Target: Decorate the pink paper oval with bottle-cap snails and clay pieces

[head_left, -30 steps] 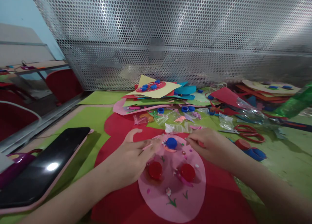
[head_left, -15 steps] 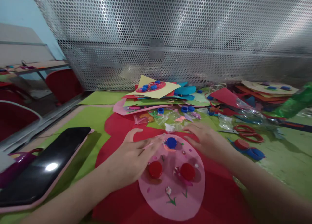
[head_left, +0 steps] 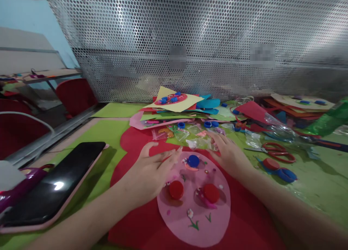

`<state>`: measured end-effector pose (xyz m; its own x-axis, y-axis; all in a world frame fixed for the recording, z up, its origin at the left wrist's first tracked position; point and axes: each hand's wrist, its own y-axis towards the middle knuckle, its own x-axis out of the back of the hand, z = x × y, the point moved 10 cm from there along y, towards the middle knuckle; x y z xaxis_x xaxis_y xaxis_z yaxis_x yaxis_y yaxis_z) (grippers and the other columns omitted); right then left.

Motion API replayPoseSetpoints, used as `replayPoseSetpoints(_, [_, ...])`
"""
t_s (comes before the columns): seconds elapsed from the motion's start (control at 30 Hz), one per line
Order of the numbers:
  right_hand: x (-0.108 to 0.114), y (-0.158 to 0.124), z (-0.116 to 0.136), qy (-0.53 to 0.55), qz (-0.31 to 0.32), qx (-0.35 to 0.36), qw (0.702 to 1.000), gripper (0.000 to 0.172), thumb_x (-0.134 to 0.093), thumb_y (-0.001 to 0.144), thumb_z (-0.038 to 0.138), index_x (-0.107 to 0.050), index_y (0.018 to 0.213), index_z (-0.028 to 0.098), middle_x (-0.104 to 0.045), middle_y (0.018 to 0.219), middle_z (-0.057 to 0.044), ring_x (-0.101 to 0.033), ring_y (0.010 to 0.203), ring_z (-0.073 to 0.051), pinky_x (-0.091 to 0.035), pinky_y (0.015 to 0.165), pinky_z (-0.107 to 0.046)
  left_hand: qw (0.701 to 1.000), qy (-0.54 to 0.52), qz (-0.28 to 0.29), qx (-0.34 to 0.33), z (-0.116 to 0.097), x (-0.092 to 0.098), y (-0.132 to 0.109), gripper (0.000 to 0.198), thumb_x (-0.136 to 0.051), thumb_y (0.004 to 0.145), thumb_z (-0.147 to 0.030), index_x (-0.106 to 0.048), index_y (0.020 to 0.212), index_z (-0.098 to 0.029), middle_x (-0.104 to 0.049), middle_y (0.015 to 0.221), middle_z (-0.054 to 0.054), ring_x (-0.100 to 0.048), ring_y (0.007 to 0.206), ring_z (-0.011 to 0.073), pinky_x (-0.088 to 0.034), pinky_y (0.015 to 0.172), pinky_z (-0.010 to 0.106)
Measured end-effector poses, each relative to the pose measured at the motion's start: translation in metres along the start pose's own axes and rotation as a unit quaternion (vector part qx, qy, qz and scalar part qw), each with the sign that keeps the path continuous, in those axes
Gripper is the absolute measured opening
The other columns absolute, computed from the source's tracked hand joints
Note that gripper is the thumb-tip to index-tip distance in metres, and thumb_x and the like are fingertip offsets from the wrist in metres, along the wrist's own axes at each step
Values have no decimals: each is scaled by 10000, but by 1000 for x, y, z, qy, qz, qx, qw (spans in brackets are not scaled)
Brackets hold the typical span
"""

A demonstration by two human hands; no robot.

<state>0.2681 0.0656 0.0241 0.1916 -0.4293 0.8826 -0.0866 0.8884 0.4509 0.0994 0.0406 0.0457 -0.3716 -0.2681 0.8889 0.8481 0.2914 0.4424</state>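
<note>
A pink paper oval (head_left: pixel 199 224) lies on a large red paper cutout (head_left: pixel 133 221). It carries a blue bottle cap (head_left: pixel 193 161), a red cap (head_left: pixel 176 190) and a second red cap (head_left: pixel 211 193), among small flowers, green leaf shapes and other bits. My left hand (head_left: pixel 152 175) rests over the oval's left edge, fingers stretched out and holding nothing. At the oval's upper right, my right hand (head_left: pixel 230 155) reaches forward with fingers apart. Its fingertips are close to a small clear plastic bag (head_left: pixel 192 144); whether they touch any packet I cannot tell.
A phone (head_left: pixel 58 181) lies at left. Stacked decorated papers (head_left: pixel 176 104) stand behind small packets. Red-handled scissors (head_left: pixel 278 152), a red cap (head_left: pixel 271 163), a blue ring (head_left: pixel 286 174) and a green bottle (head_left: pixel 330 117) are at right. A perforated metal panel (head_left: pixel 152 32) rises behind.
My right hand has reached slightly forward, toward the small packets. My left hand stays nearly in place over the oval. The whole view has shifted a little.
</note>
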Motion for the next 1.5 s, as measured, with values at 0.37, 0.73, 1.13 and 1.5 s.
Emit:
replayPoseSetpoints(0.37, [0,2,-11,37,13,-24,999,217,-450,823,181,-666,844,175,-691,871,-87,-614,821,-235,-450,762,-379,1000,-4,1,5,1,-1,0,501,-325,778,39,-359,1261,-90,-668,1059,98,-618,963,178,-73,1069,503])
replayPoseSetpoints(0.73, [12,1,-58,222,-42,-180,957,217,-497,774,336,-640,782,173,-687,677,-43,-622,593,-173,-477,552,-276,1000,2,17,22,4,-6,0,454,-303,794,9,-438,1221,-64,-675,1030,112,-612,980,175,-49,1080,482])
replayPoseSetpoints(1.13, [9,2,-72,338,-33,-234,911,204,-543,704,375,-601,687,181,-614,553,-1,-577,482,-130,-480,503,-248,999,2,36,40,12,-8,0,426,-311,793,-14,-489,1171,-96,-632,1126,137,-605,1008,209,-213,1021,526])
replayPoseSetpoints(1.5, [5,2,-59,372,18,-201,906,213,-523,752,373,-560,664,183,-578,550,5,-551,483,-120,-452,497,-241,959,79,108,251,118,-38,-19,541,-312,786,-69,-324,1326,-36,-486,1279,222,-455,1183,315,-336,922,548])
